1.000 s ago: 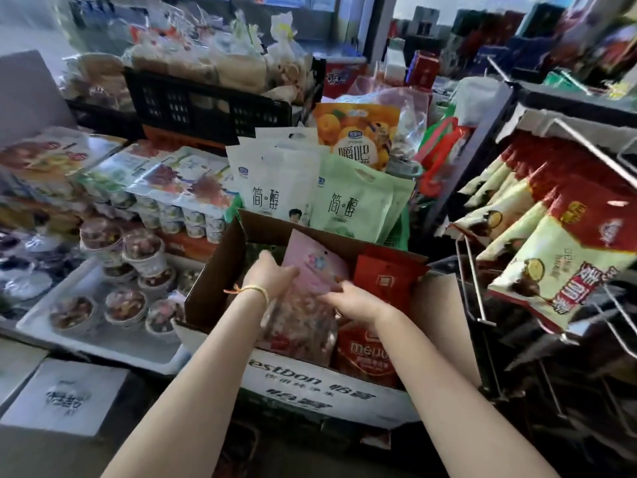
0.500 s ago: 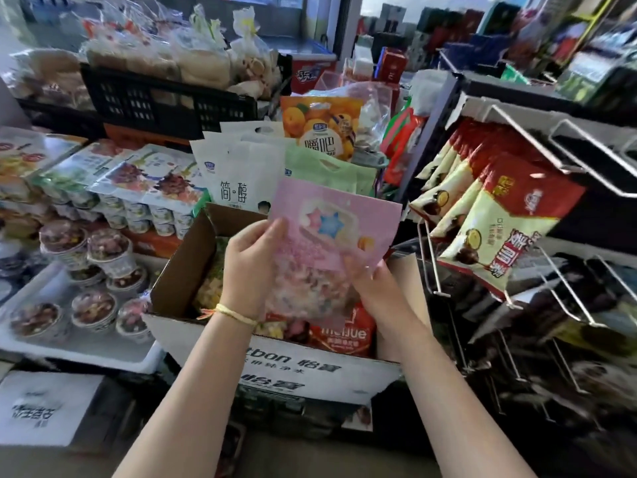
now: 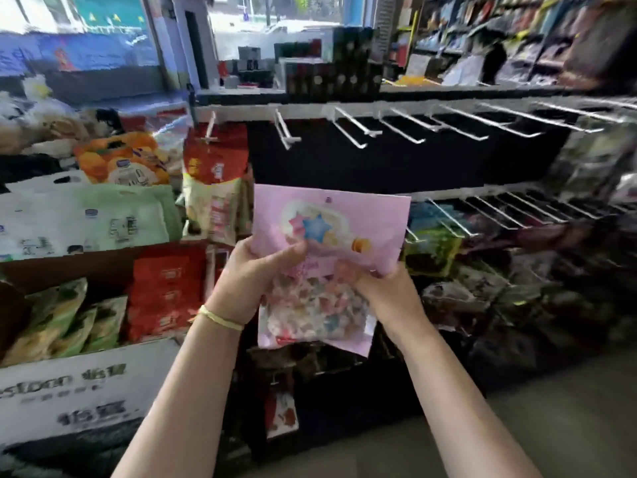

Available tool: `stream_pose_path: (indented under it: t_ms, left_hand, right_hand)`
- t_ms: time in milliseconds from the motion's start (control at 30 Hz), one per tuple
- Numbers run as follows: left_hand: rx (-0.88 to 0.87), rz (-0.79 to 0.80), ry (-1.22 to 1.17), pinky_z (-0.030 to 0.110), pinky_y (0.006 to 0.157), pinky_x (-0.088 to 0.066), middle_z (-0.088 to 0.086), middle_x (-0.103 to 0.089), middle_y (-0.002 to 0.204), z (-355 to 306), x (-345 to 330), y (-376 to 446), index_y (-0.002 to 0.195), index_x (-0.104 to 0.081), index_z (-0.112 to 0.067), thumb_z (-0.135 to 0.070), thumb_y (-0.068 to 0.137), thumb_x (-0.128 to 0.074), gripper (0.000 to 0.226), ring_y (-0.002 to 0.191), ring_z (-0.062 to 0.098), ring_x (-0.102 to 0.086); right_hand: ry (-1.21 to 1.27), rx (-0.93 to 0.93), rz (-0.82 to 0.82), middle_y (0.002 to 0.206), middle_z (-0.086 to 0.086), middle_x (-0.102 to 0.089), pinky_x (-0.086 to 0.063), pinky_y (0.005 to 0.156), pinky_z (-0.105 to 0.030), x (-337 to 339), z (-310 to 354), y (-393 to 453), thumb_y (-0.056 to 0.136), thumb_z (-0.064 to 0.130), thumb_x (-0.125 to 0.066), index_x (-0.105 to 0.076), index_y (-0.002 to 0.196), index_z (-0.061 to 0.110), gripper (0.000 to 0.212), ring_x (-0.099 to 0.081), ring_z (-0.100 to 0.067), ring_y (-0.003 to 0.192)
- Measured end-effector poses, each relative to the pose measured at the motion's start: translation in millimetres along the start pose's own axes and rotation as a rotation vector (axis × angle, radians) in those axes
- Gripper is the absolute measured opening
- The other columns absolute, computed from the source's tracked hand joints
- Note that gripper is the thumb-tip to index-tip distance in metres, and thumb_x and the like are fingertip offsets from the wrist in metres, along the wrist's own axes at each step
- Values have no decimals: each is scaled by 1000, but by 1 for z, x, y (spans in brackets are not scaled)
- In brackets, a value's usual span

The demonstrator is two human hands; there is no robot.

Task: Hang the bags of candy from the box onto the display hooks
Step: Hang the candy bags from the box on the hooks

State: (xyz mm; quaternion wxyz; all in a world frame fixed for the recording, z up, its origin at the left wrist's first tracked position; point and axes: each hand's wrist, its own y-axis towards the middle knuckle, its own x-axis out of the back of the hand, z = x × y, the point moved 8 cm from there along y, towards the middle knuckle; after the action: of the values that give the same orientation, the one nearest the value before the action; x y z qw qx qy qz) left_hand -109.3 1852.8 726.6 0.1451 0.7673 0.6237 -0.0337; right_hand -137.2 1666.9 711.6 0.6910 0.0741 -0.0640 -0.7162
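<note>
Now both hands, left hand (image 3: 253, 274) and right hand (image 3: 382, 291), fingers pinching pink candy bag (image 3: 331, 229), upright before bare display hooks (image 3: 406, 129).

The display rack (image 3: 396, 160) has a dark back panel and two rows of white wire hooks (image 3: 406, 131). At the left end of its upper row hangs a red and cream bag (image 3: 215, 188); the upper hooks to the right of that bag are bare. Below the lower row hang blurred dark packets (image 3: 482, 277).
</note>
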Motion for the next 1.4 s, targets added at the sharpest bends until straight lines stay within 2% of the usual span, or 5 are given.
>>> stream_pose_path:
  t_ms: [200,367,800,1000,1400]
  left_hand:
    - [38,207,-18,55,84,-59,29,-72,101,53,-235,24,95,-76,4,-13,86,-75,20,94,38,-71]
    - [83,447,-36,17,50,-48,-1,-67,54,87,-403,33,64,-71,-6,1,94,-61,32,47,5,-62]
    - [120,364,-202,15,47,-45,-7,-64,53,191,-581,228,85,-67,1,-2,91,-67,7,44,3,-58]
    - [153,409,-129,18,41,-38,-7,-57,44,233,-680,322,51,-61,-18,-7,88,-74,40,36,7,-48]
    - [115,218,-149,46,96,-56,12,-76,107,291,-800,431,108,-75,-3,-19,92,-73,23,105,29,-72]
  right_hand:
    - [16,-21,-313,91,4,-78,-55,76,-24,226,19,-60,70,32,-79,-80,92,17,27,-74,-9,86]
    - [-53,-9,-568,100,-7,-78,-53,96,-43,376,27,-100,77,41,-82,-82,93,25,23,-73,-23,99]
    - [-120,-54,-621,112,5,-76,-52,97,-33,607,2,59,80,50,-70,-74,110,22,42,-70,-14,110]
    - [-167,-64,-724,101,4,-78,-57,90,-34,717,10,121,79,48,-71,-81,89,26,26,-73,-14,99]
    - [-313,260,-773,133,12,-53,-46,94,-13,881,3,228,93,22,-72,-42,142,40,60,-53,11,113]
